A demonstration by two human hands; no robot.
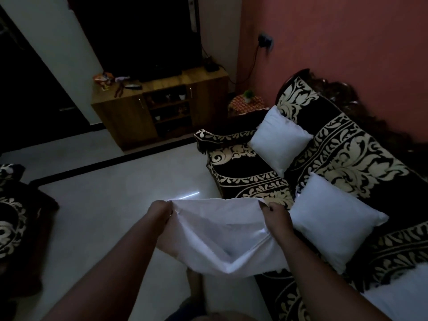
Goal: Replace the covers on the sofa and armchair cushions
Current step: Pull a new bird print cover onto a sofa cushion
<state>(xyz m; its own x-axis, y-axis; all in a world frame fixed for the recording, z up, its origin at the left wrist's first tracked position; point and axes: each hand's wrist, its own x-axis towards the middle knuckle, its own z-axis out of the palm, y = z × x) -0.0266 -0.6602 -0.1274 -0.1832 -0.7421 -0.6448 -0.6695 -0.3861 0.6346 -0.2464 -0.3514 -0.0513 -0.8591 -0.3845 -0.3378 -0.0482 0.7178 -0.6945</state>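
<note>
Both of my hands pinch the white cover (215,237), which I hold up in front of me just off the sofa's (347,158) front edge. My left hand (162,213) has its fingers curled round the cover's top left corner, and my right hand (276,215) grips the top right corner, so the upper hem is stretched between them and the cloth sags in folds below, over the pale floor (111,205).

Taking the sofa as landmark, largest first: it runs along the pink wall (335,54), draped in a dark throw with cream floral bands. 2 bare white cushions lie on it. The nearer cushion (335,218) leans just beside my right hand; the farther cushion (280,137) stands tilted up toward the sofa's far armrest. More white cloth (403,295) lies on the near end of the seat.

Across the floor from the sofa, on my left, sits an armchair (14,218) in the same dark and cream pattern. Beyond the sofa's far arm stands a wooden TV cabinet (162,105) with a dark television (143,33) on it. Between the cabinet and the sofa sits a small potted plant (248,95). On the wall above the sofa's far end is a socket (265,40) with a cord hanging from it.
</note>
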